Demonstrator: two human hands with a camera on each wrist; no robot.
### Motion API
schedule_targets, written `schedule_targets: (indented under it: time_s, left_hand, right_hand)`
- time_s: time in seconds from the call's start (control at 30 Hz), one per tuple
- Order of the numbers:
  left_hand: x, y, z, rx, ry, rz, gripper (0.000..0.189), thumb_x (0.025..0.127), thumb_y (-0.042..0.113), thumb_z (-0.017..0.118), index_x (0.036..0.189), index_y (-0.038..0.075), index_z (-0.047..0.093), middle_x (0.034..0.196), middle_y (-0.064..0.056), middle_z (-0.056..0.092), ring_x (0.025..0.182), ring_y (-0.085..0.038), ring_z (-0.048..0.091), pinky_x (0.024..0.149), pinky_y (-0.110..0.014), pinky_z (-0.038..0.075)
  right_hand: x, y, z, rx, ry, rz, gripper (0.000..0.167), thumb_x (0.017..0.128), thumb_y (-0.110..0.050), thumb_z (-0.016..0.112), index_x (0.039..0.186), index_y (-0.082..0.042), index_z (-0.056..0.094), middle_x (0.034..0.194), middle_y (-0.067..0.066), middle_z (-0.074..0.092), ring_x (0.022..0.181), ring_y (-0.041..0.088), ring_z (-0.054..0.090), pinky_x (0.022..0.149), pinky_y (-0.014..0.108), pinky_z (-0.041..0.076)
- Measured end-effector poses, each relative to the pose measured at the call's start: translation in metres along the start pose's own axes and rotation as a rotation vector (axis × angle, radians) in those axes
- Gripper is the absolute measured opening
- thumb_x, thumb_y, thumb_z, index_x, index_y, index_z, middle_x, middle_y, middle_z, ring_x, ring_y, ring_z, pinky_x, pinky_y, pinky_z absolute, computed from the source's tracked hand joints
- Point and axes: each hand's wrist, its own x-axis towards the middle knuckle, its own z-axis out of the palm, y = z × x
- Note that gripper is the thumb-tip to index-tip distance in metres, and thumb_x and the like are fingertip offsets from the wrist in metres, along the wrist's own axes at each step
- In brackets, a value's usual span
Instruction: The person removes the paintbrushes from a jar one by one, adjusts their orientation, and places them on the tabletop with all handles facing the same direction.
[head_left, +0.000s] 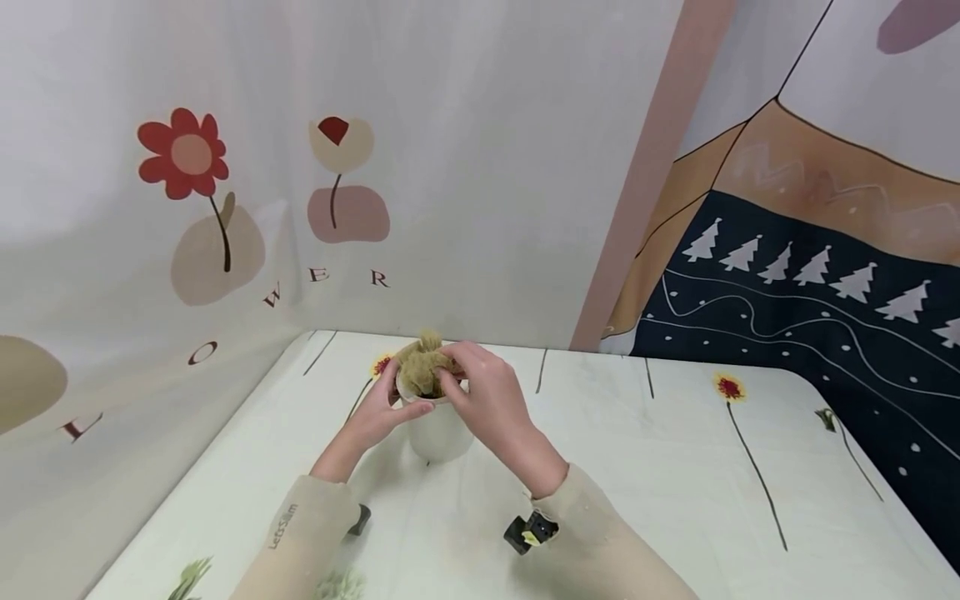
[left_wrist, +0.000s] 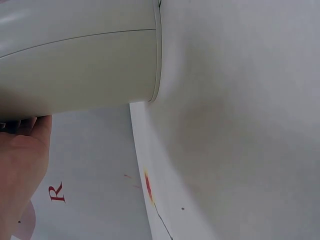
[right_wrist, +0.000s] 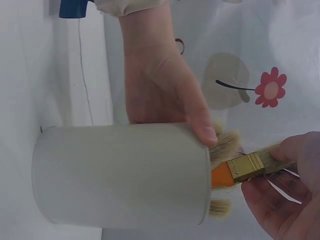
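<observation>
A white cylindrical cup [head_left: 441, 433] stands on the table near the back left. My left hand [head_left: 396, 406] grips its side, thumb over the rim. Several tan-bristled brushes [head_left: 418, 365] stick out of the cup, bristles up. My right hand [head_left: 454, 377] pinches the bristle end of one brush. The right wrist view shows that brush [right_wrist: 246, 167] with a brass ferrule and an orange handle going into the cup [right_wrist: 120, 172]; my right fingers [right_wrist: 287, 150] hold its bristles while the left thumb [right_wrist: 204, 131] lies on the rim. The left wrist view shows the cup wall [left_wrist: 75, 65] and my palm [left_wrist: 20, 165].
The table [head_left: 660, 467] wears a pale cloth with printed flowers. A flower-print curtain [head_left: 225, 208] hangs close on the left and behind. A dark panel with white trees [head_left: 825, 333] borders the right side.
</observation>
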Motion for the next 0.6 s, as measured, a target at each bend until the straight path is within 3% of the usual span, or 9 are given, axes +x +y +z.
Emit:
schedule_targets:
  time_s: [0.6]
  left_hand:
    - [-0.001, 0.005, 0.0, 0.02, 0.004, -0.061, 0.092, 0.091, 0.027, 0.072, 0.159, 0.006, 0.013, 0.162, -0.023, 0.023, 0.149, -0.045, 0.025, 0.12, -0.062, 0.023]
  right_hand:
    - [0.016, -0.006, -0.037, 0.171, 0.102, -0.039, 0.02, 0.095, -0.002, 0.063, 0.115, -0.003, 0.067, 0.104, 0.009, 0.071, 0.092, 0.019, 0.072, 0.082, 0.022, 0.059]
